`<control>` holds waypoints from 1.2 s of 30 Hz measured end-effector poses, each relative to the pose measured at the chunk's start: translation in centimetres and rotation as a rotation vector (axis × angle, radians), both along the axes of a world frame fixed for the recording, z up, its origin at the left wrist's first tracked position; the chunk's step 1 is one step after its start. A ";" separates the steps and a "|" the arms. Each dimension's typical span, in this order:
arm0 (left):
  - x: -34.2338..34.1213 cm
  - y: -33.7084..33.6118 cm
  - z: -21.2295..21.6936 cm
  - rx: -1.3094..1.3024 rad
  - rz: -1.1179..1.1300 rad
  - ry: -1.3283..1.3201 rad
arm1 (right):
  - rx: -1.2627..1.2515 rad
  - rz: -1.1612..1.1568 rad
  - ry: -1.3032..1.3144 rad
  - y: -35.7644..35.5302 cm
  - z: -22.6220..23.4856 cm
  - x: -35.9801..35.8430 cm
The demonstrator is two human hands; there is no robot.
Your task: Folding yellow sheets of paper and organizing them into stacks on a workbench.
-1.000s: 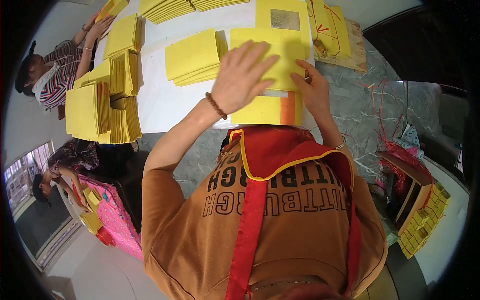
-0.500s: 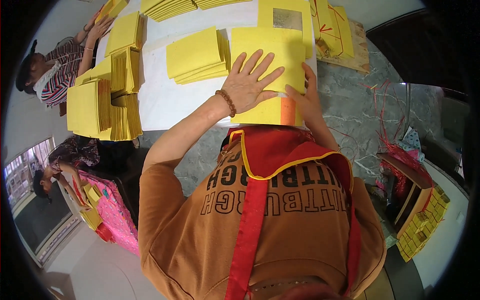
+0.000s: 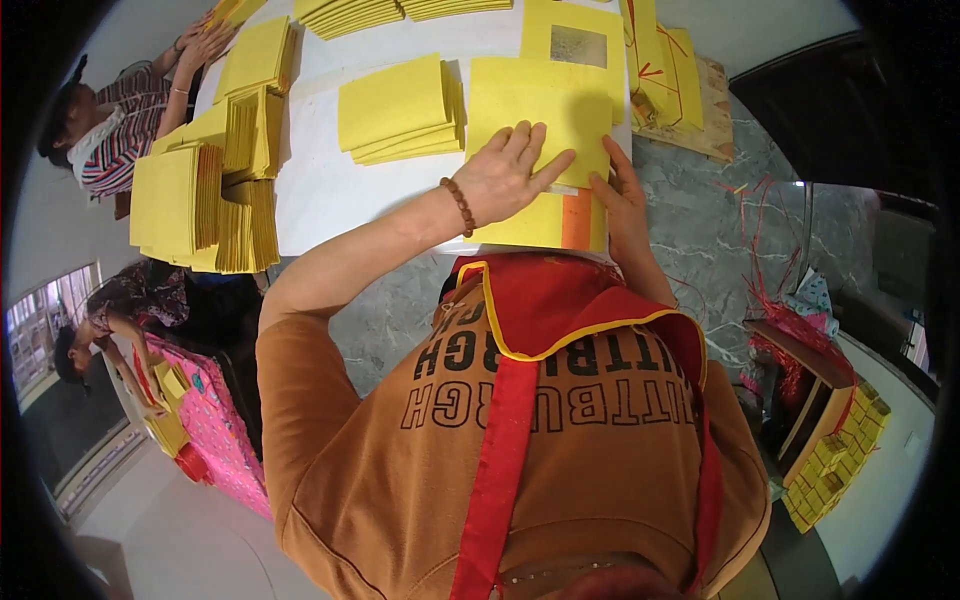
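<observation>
At the near edge of the table lies a folded yellow paper (image 3: 530, 95), its near part showing an orange band (image 3: 576, 220) and a narrow pale strip at the fold line. My left hand (image 3: 505, 180) lies flat on it, fingers stretched out, a brown bead bracelet on the wrist. Beside the paper's right edge is my right hand (image 3: 624, 200), its thumb and fingers apart and touching that edge. Just left of the paper sits a small stack of folded yellow papers (image 3: 395, 105). Beyond it, a yellow sheet with a grey patch (image 3: 578, 46) is partly covered.
Tall yellow paper stacks (image 3: 175, 205) line the table's left side. More stacks (image 3: 345, 15) lie at the far edge. Red-tied yellow bundles (image 3: 680, 90) rest on a wooden board at right. Red strings (image 3: 790, 340) hang over a wooden piece. Two other people work at left.
My left hand has drawn nearer to me over the paper, its fingers now closer together. My right hand stays by the right edge, shifted slightly.
</observation>
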State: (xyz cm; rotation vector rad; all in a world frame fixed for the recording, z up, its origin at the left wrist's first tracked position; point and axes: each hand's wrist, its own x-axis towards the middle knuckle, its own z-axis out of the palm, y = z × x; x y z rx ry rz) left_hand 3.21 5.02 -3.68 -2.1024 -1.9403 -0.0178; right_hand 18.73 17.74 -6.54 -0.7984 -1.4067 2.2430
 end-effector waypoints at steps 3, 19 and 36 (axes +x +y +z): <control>0.4 0.6 0.2 0.036 0.044 -0.029 | 0.036 -0.001 0.023 0.1 -1.0 0.3; -12.0 -9.9 -5.1 0.230 0.537 -0.096 | 0.206 -0.125 -0.055 -0.8 -1.0 0.9; -12.3 -10.2 -5.6 -0.150 0.530 -0.343 | 0.646 -0.117 -0.183 -1.0 -1.0 1.6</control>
